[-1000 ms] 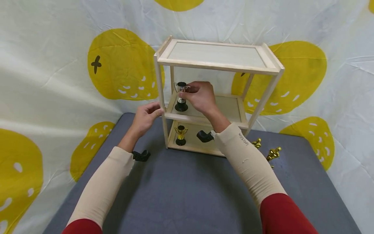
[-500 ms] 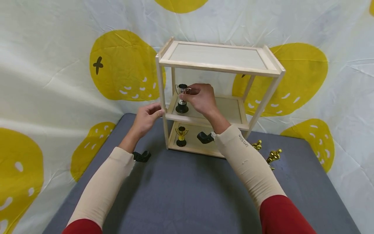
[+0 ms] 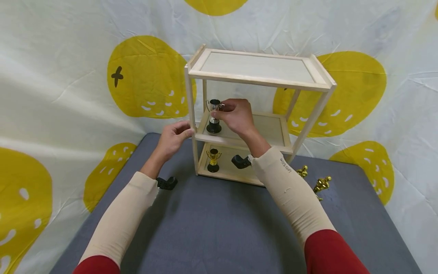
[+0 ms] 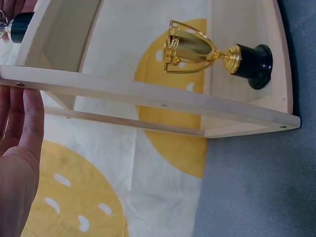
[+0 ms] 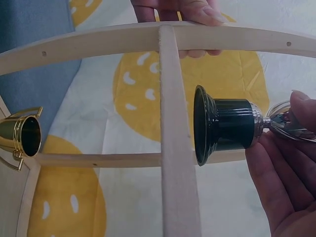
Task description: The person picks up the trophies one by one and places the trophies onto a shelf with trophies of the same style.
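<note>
Between the thumb and fingers of the right hand [image 3: 237, 116], drawn together in a pinch, a silver trophy cup [image 3: 215, 107] stands upright over the middle shelf [image 3: 267, 127]; whether its base bears on the board cannot be told. The left hand [image 3: 172, 139], beyond the cup to the left, curls thumb and fingers round the left front post [image 3: 191, 99]. Best keep that steadying grip, let the whole base seat level before the pinch loosens, then slip the fingers clear of the near handle. Just left of the cup runs the post, below the fingers the front rail [image 3: 227, 140], overhead the top board [image 3: 256, 67]. Freest room lies right of the knuckles; beneath, a gold trophy cup [image 3: 213, 160] stands apart.
</note>
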### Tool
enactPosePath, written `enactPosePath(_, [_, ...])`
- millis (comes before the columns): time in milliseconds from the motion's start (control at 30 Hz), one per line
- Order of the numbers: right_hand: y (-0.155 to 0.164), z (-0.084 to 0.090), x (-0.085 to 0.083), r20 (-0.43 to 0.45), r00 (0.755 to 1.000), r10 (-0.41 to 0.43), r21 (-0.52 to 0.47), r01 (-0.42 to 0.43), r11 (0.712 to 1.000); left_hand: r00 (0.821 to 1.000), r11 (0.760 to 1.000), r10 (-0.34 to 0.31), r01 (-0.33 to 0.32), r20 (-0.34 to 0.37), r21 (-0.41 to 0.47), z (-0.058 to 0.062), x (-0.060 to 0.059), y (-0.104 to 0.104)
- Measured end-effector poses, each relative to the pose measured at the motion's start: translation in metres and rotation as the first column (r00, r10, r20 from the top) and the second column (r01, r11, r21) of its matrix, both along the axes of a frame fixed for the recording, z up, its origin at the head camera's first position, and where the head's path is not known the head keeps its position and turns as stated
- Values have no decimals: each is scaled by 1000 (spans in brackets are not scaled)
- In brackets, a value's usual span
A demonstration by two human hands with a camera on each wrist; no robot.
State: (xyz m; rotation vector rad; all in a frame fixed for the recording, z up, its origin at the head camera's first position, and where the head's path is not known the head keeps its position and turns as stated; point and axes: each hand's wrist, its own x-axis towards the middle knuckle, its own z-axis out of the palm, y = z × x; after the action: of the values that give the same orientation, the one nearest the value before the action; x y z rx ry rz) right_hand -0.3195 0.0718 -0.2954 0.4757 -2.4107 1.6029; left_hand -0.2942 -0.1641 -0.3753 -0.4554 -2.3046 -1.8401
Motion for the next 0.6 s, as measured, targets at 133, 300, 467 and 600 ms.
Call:
enactPosePath(133, [0, 0, -1, -2, 1000, -3, -5, 3, 1000, 1000, 1000, -1, 1, 7, 10, 0, 0, 1])
enactPosePath(300, [0, 0, -2, 4, 1000, 1, -5, 0, 1000, 1000, 1000, -7, 7, 3, 22, -1, -1, 1])
enactPosePath(467, [1, -1, -3, 1, 1000, 4, 3, -4, 1000, 1000, 1000, -11, 11, -5, 29, -1, -1, 1])
enactPosePath(600, [2, -1, -3, 5, 1000, 4, 6, -4, 1000, 1000, 1000, -14, 14, -4, 24, 0, -1, 1])
